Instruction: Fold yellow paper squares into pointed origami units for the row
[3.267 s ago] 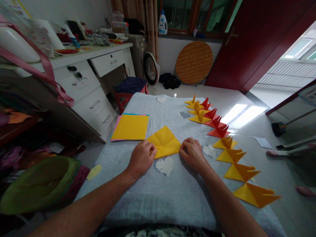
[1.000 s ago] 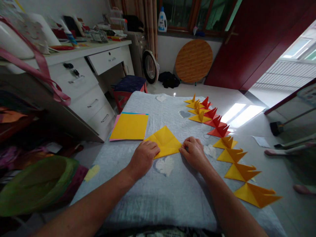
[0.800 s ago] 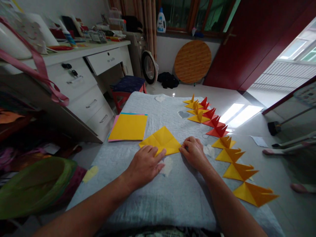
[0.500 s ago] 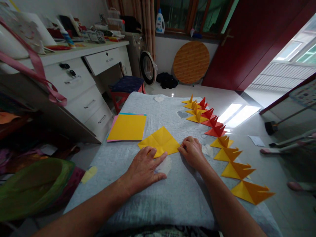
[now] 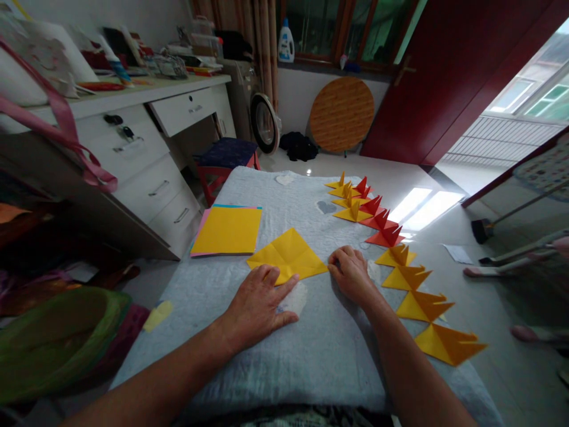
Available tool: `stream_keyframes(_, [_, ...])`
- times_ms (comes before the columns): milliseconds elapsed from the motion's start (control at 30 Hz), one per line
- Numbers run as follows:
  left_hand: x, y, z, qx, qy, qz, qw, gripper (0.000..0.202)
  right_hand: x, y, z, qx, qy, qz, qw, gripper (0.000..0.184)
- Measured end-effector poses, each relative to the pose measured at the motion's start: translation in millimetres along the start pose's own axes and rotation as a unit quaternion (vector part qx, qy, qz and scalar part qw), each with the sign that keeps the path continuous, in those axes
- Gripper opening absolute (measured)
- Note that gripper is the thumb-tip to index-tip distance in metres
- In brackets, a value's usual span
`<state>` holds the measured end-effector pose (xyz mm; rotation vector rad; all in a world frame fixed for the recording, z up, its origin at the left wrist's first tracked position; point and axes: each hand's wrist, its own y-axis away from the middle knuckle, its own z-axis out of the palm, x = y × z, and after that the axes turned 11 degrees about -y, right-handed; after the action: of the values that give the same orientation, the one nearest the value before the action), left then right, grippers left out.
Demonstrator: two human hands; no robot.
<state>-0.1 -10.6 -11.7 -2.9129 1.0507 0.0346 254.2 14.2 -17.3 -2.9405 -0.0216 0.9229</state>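
Where the papers lie: surface (image 5: pixel 338 350), covered in grey-blue cloth with heart shapes, fills middle of view.
Red door (image 5: pixel 400 71): far right, past the surface.
White drawers (image 5: pixel 151 184): off to the left.
Round wood board (image 5: pixel 342 115): on edge on floor by far wall.
Folded row: runs along right edge of surface; yellow pieces (image 5: pixel 420 305) nearest, red pieces (image 5: pixel 386 237) beyond, more yellow at far end beside the red.
Paper stack (image 5: pixel 229 231): yellow on top, pink and blue edges poking out; left of the sheet, just beyond it.
Yellow sheet (image 5: pixel 291 252): flat on surface between both hands, creased, one corner pointing away; lower left part hidden by fingers.
Left hand (image 5: pixel 262 302): wide, thumb spread onto cloth, fingers pressing sheet's near edge.
Right hand (image 5: pixel 351 273): narrow, fingers curled at sheet's right tip; cannot tell if pinching it.
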Motion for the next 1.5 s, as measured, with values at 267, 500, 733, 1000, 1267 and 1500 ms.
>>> stream_keyframes(267, [1.1,1.7,1.5,0.016,-0.01,0.001,1.0,0.07,-24.0,8.6,8.2,0.063,-0.2,-0.158,0.965,0.019])
stream_keyframes(500, [0.1,2.4,3.5,0.018,-0.018,0.005,1.0,0.073,-43.6,11.0,35.5,-0.05,-0.156,-0.174,0.971,0.013])
stream_keyframes(733, [-5.1,19.4,8.1,0.019,-0.038,0.016,0.999,0.067,-51.7,9.4,40.0,-0.048,-0.062,-0.139,0.987,0.006])
stream_keyframes(1000, [-7.8,39.9,10.4,0.038,-0.031,-0.001,0.999,0.059,-60.2,12.1,44.0,-0.031,0.016,-0.124,0.992,0.019])
stream_keyframes(1267, [-10.2,44.6,7.0,0.047,-0.045,0.009,0.998,0.053,-52.8,13.4,32.2,-0.017,0.036,-0.09,0.995,0.047])
stream_keyframes(1500, [-13.4,51.1,9.3,0.07,-0.06,0.018,0.996,0.052,-27.4,14.1,16.7,0.016,0.066,-0.048,0.997,0.055])
